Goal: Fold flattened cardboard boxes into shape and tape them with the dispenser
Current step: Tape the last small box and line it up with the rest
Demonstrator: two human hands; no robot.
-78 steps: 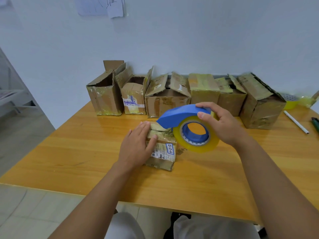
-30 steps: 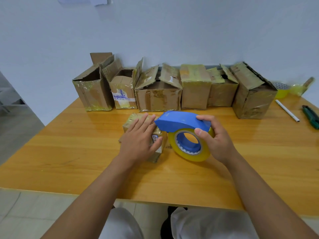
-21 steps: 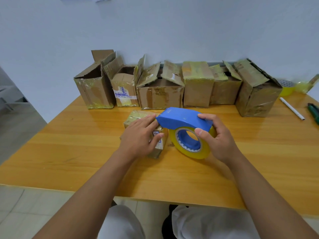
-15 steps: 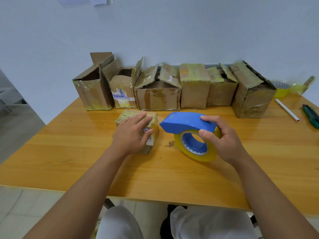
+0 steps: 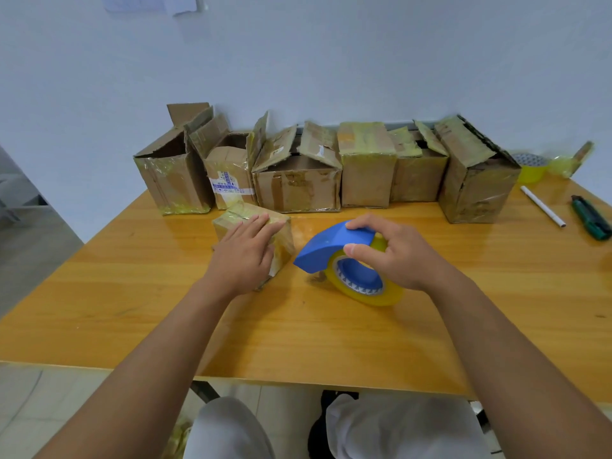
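Fingers (image 5: 261, 223) of the left hand (image 5: 243, 256) are lying nearly straight on top of the small brown cardboard box wrapped in yellowish tape (image 5: 253, 226), pressing it to the wooden bench (image 5: 132, 293). Fingers of the right hand (image 5: 394, 253) are curling over the blue plastic tape dispenser with its yellow tape roll (image 5: 347, 263), thumb on the near side, gripping it. The dispenser is standing on the bench just beside the box, on its right, and is not touching it; no tape strand is visibly joining the two.

Step in hand, as a judgement: one tape pass on the small box is ending and the dispenser is standing clear of it.

Next move, as a judgement: either the box is going to the row of larger taped cardboard boxes (image 5: 331, 170) along the white wall, or it is being turned for another strip. A further strip calls for the left hand holding the box firm while the dispenser's front edge lands on the seam.

A white pen (image 5: 543, 206) and a green tool (image 5: 591, 217) are lying at the far right.
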